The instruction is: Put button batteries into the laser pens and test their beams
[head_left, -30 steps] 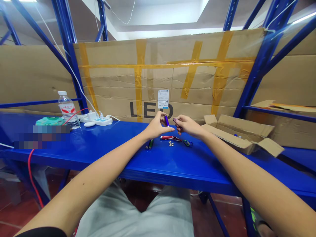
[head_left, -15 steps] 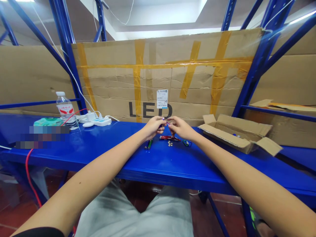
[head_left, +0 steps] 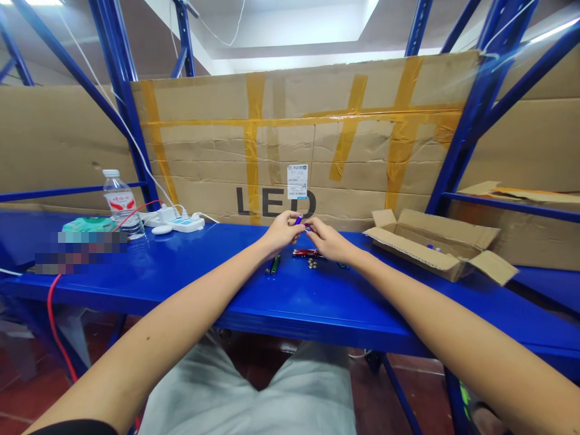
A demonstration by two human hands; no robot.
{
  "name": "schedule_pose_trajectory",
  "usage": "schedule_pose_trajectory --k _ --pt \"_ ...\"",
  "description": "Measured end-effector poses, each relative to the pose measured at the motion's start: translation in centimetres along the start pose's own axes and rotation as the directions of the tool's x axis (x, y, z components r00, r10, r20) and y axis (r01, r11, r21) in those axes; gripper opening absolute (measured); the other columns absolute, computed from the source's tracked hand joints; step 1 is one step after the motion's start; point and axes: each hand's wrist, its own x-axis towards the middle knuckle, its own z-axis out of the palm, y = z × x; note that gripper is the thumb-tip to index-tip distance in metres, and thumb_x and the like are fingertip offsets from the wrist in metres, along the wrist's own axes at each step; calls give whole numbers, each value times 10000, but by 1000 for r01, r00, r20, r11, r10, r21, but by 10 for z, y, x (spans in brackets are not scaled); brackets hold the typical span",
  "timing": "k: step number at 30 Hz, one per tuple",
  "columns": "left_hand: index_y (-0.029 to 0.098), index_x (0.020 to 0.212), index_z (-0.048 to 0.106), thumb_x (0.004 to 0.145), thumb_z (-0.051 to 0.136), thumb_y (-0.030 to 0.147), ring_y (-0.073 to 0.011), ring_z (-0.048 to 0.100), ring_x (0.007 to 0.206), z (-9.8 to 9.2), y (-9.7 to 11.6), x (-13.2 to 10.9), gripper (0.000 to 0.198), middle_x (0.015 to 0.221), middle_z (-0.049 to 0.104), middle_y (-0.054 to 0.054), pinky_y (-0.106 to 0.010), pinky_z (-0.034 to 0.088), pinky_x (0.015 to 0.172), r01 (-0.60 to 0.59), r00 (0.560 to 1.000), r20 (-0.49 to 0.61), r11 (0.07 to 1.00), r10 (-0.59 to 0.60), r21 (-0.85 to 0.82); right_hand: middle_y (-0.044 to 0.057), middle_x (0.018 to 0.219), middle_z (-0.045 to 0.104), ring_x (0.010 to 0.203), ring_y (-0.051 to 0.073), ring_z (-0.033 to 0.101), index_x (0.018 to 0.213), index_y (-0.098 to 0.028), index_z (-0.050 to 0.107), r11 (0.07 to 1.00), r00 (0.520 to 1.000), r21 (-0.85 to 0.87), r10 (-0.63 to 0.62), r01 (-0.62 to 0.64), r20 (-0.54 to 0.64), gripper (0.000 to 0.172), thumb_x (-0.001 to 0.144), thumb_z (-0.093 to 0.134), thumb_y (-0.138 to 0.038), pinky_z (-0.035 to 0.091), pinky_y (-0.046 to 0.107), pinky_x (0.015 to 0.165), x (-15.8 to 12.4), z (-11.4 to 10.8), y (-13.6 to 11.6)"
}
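1. Left hand (head_left: 285, 231): thumb and fingers are clamped on a purple tube (head_left: 298, 221), held up over the blue table (head_left: 181, 266).
2. Right hand (head_left: 325, 238): fingertips are drawn together beside the tube's near end; I cannot tell what they pinch.
3. Handling, in my judgement: the left grip should keep the tube steady and the right fingertips work lightly at its end, clear of the small round metal pieces (head_left: 312, 264) and red tube (head_left: 306, 253) lying just below.
4. Writing: the large carton (head_left: 203, 145) reads "LED" in black capitals. Its white label (head_left: 297, 181) carries a barcode; the fine print is too small to read.
5. Bottle (head_left: 121, 205): red characters on the wrapper, brand not legible.
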Motion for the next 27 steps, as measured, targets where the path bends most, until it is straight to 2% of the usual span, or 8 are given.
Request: schedule_pose_trajectory --k 6,14,18,21,27 --pt "142 1001 504 796 602 -8 -47 430 428 -1 -2 2 272 544 478 87 -191 280 452 -29 1000 -7 999 29 -44 168 1106 672 1010 253 635 1166 -157 478 995 999 -85 -47 48 15 247 978 337 -231 474 390 854 0 4 2" --pt "140 971 514 799 611 9 -52 433 426 -3 -2 3 237 507 463 92 -189 284 452 -29 999 18 1000 29 11 150 1036 690 950 244 646 1135 -169 478 995 999 -98 -20 17 -27 223 950 355 -199 477 374 814 -1 6 2" --pt "152 959 506 808 598 19 -55 435 435 -2 -4 3 222 517 467 86 -183 275 442 -21 999 33 1000 21 -2 138 954 690 878 243 643 1122 -170 473 994 999 -112 -6 2 -36 223 934 354 -186 468 363 772 -1 6 0" --pt "158 949 504 820 591 46 -52 432 432 -1 -3 3 191 544 493 70 -175 264 432 4 1000 22 1000 -4 -29 147 967 684 897 254 637 1113 -163 475 994 998 -103 27 -32 -48 227 924 350 -193 460 373 793 -1 6 -2" --pt "169 930 494 916 442 129 -53 402 400 0 2 3 66 627 570 12 -176 232 390 77 996 52 995 -74 -59 137 973 659 897 259 612 1062 -174 490 990 978 -83 93 -110 -186 213 910 350 -227 448 396 816 3 1 1"
